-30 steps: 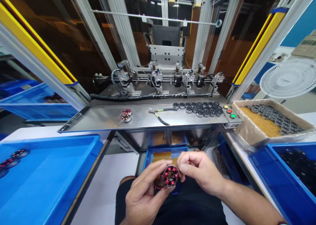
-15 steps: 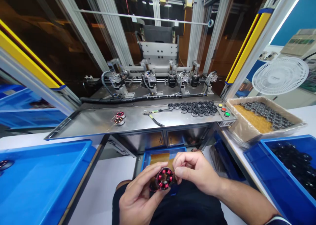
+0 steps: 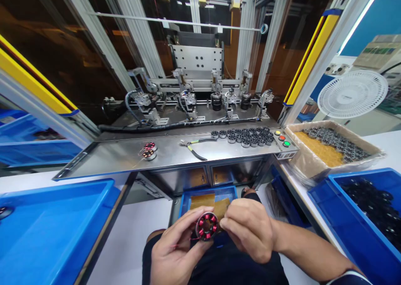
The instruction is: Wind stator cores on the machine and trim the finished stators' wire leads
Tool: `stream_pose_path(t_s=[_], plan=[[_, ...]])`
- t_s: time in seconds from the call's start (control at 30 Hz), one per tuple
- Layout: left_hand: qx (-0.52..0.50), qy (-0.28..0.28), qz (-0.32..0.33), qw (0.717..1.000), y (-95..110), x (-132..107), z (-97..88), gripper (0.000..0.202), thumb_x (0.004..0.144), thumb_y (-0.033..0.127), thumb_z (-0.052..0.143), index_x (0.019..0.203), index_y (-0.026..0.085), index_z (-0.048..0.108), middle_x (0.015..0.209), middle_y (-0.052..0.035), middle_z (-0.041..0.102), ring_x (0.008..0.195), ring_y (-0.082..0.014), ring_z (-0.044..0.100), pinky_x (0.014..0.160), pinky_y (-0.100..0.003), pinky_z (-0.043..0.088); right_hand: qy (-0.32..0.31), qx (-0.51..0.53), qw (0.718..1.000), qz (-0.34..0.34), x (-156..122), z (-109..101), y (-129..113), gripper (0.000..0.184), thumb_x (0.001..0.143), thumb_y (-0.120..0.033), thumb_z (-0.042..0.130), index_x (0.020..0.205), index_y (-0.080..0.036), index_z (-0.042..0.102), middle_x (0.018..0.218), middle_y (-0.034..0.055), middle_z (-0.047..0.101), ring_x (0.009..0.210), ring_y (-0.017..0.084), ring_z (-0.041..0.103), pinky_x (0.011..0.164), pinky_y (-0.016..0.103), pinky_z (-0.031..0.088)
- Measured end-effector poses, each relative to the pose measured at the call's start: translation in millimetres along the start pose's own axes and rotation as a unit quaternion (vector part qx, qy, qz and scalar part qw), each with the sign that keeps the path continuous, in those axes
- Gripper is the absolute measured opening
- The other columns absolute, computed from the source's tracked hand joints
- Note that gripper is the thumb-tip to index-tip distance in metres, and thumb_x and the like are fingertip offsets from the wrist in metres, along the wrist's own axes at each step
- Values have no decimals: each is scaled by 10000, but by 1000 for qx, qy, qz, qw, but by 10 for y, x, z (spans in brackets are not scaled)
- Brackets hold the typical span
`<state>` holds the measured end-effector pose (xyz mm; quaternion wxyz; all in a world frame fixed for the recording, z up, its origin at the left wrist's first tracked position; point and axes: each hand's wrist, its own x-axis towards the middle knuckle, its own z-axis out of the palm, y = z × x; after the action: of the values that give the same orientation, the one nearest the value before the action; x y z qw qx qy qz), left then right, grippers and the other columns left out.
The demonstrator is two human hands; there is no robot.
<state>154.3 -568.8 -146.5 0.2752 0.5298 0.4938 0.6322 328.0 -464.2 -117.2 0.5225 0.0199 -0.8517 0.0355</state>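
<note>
My left hand [image 3: 175, 247] grips a small round stator [image 3: 206, 226] with red-wound coils, held over my lap. My right hand [image 3: 249, 228] is closed in a pinch at the stator's right edge, touching it; what the fingertips hold is too small to see. Thin red wire trails from the stator over my left palm. Two more wound stators [image 3: 149, 151] lie on the steel shelf [image 3: 109, 160] ahead.
Cutting pliers [image 3: 194, 145] and a cluster of bare black stators [image 3: 247, 137] lie on the shelf beside three buttons [image 3: 282, 138]. Blue bins sit at left [image 3: 56, 230] and right [image 3: 366, 218], a cardboard box [image 3: 332, 151] of parts and a fan [image 3: 352, 95] at right. A winding machine [image 3: 200, 97] stands behind.
The view has shifted slightly right and down. My right hand has lowered and turned over the stator's right side; my left hand keeps holding it.
</note>
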Motion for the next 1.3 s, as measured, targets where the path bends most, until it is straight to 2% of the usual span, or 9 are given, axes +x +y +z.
stream_pose_path(t_s=[0.1, 0.27, 0.37, 0.53, 0.7, 0.83, 0.97, 1.17, 1.3], plan=[[1, 6, -7, 1000, -14, -5, -5, 457, 746, 116, 791, 1143, 333, 728, 1109, 9, 783, 1035, -181, 735, 931, -235, 576, 9, 159, 963, 219, 46, -52, -63, 192, 830, -170, 647, 1013, -114, 627, 823, 92, 651, 747, 188, 613, 657, 330, 553], [32, 8, 12, 999, -31, -19, -7, 464, 748, 117, 788, 1155, 331, 724, 1132, 4, 776, 1056, -179, 726, 954, -242, 565, -78, 457, 682, 566, 154, -112, -91, 355, 829, -479, 701, 842, -133, 619, 712, 25, 610, 576, 107, 564, 568, 264, 508], [38, 8, 17, 999, -17, -17, -1, 466, 751, 116, 785, 1153, 342, 723, 1135, 12, 775, 1055, -171, 725, 947, -232, 566, -103, 487, 605, 621, 168, -68, -76, 443, 760, -554, 751, 755, -136, 603, 638, -5, 601, 529, 85, 546, 553, 236, 493], [6, 3, -15, 1000, 16, 6, -14, 477, 736, 104, 793, 1143, 345, 735, 1110, 4, 783, 1036, -185, 734, 921, -226, 574, -98, 383, 762, 512, 171, -30, -68, 281, 908, -379, 635, 754, -145, 606, 671, 18, 625, 586, 107, 562, 572, 244, 496], [-99, -22, -95, 990, 45, 24, -36, 450, 715, 99, 809, 1114, 301, 760, 1070, -41, 796, 956, -229, 761, 839, -235, 608, -64, 49, 997, 2, 133, -39, 52, 211, 900, -69, 455, 905, -35, 663, 752, 147, 680, 677, 198, 601, 567, 318, 513], [-141, -35, -118, 982, 69, 37, -26, 432, 713, 104, 812, 1101, 291, 768, 1062, -53, 797, 965, -240, 758, 853, -238, 600, -40, -30, 994, -102, 90, -49, 85, 235, 891, -76, 447, 914, -26, 675, 743, 146, 676, 683, 217, 611, 533, 321, 498], [-117, -26, -103, 987, 70, 42, -28, 450, 716, 99, 807, 1099, 329, 764, 1077, -27, 795, 995, -219, 750, 875, -223, 586, -77, 154, 961, 218, 123, -105, 11, 133, 903, -218, 597, 949, -102, 643, 782, 101, 678, 711, 182, 610, 646, 325, 522], [-57, -12, -62, 996, 37, 47, -28, 450, 700, 99, 812, 1090, 320, 768, 1074, -37, 794, 1010, -227, 746, 877, -255, 596, -127, 491, 608, 611, 150, -63, -39, 458, 776, -587, 709, 719, -148, 592, 617, -13, 577, 539, 93, 516, 560, 245, 469], [-64, -8, -71, 995, 42, 41, -27, 427, 689, 107, 822, 1080, 272, 776, 1055, -72, 796, 981, -253, 755, 852, -290, 615, -114, 357, 793, 481, 140, -46, -29, 275, 915, -371, 610, 740, -160, 590, 659, 13, 614, 593, 111, 539, 576, 246, 471]])
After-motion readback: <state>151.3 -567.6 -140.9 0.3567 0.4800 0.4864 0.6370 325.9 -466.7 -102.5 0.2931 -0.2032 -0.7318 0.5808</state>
